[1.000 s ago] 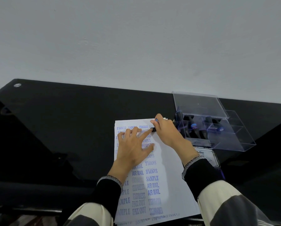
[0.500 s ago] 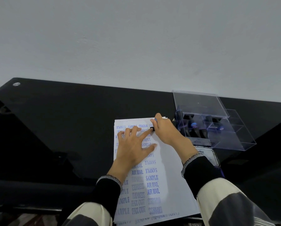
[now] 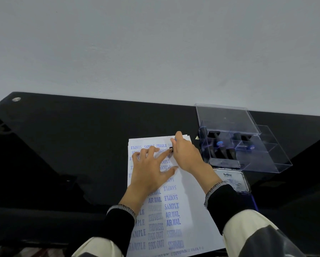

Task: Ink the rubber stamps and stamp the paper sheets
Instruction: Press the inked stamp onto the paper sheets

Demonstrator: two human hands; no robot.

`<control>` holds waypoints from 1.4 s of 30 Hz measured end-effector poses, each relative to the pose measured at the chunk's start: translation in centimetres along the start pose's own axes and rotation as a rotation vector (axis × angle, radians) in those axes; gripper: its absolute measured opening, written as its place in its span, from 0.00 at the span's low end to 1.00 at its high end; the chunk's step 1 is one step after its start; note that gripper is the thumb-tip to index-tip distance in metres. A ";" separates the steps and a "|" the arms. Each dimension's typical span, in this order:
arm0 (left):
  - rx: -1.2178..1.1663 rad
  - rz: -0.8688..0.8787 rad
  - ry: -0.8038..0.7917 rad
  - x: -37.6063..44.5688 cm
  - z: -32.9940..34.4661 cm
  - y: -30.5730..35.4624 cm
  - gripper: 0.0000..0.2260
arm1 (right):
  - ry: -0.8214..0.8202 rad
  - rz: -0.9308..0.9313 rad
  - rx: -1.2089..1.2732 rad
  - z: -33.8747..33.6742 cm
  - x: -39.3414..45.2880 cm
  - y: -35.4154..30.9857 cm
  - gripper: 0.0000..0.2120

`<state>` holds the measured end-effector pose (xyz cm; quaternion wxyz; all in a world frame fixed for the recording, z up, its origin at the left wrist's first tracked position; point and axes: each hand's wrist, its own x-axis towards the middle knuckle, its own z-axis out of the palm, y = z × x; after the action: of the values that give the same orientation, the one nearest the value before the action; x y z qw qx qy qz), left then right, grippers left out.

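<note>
A stack of white paper sheets (image 3: 190, 206) lies on the black table, covered in blue stamped words such as SAMPLE, AIR MAIL and FRAGILE. My right hand (image 3: 187, 154) grips a small black rubber stamp (image 3: 171, 149) and holds it down on the top row of the sheet; most of the stamp is hidden under the fingers. My left hand (image 3: 149, 169) lies flat on the paper with fingers spread, its index fingertip close to the stamp. An ink pad (image 3: 231, 179) with a white label sits just right of the paper.
A clear plastic organiser box (image 3: 257, 156) with its lid raised stands at the right, holding several black-handled stamps (image 3: 220, 147). The glossy black table (image 3: 81, 145) stretches left. A pale wall runs behind it.
Both hands stay almost where they were; the right hand keeps the stamp at the top of the sheet. The view has shifted slightly.
</note>
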<state>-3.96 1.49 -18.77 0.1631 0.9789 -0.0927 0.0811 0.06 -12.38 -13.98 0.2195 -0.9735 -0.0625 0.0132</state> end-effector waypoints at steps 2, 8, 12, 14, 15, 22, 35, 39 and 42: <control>0.002 -0.007 -0.033 0.1 -0.2 0.0 0.31 | -0.035 -0.009 -0.002 -0.5 0.4 -0.2 0.07; -0.147 -0.025 0.048 -0.6 -0.7 -0.9 0.25 | 0.027 -0.011 -0.015 -0.2 -0.6 -0.1 0.08; -0.224 -0.161 0.087 -1.1 -1.3 -1.6 0.22 | 0.040 0.007 0.002 0.4 -0.9 0.1 0.06; -0.264 -0.200 0.085 -1.2 -1.6 -1.8 0.22 | 0.032 0.012 -0.006 0.3 -0.8 0.1 0.07; -0.268 -0.206 0.083 -1.3 -1.6 -1.8 0.22 | 0.023 0.014 -0.009 0.2 -0.6 0.1 0.07; -0.299 -0.220 0.134 -1.6 -1.6 -1.7 0.18 | -0.003 0.022 -0.021 -0.2 -0.2 -0.3 0.06; -0.312 -0.216 0.173 -1.5 -1.6 -1.6 0.16 | 0.014 0.037 -0.036 -0.1 0.3 -0.3 0.10; -0.319 -0.205 0.180 -1.5 -1.5 -1.7 0.16 | 0.041 0.046 -0.039 0.2 -0.3 -0.4 0.10; -0.300 -0.198 0.176 -1.5 -1.5 -1.7 0.17 | 0.069 0.027 -0.042 0.4 -0.9 -0.2 0.08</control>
<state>-5.25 3.79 -18.21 0.3220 0.9370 0.0074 0.1352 -0.90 -12.16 -14.29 0.2009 -0.9785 -0.0418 -0.0188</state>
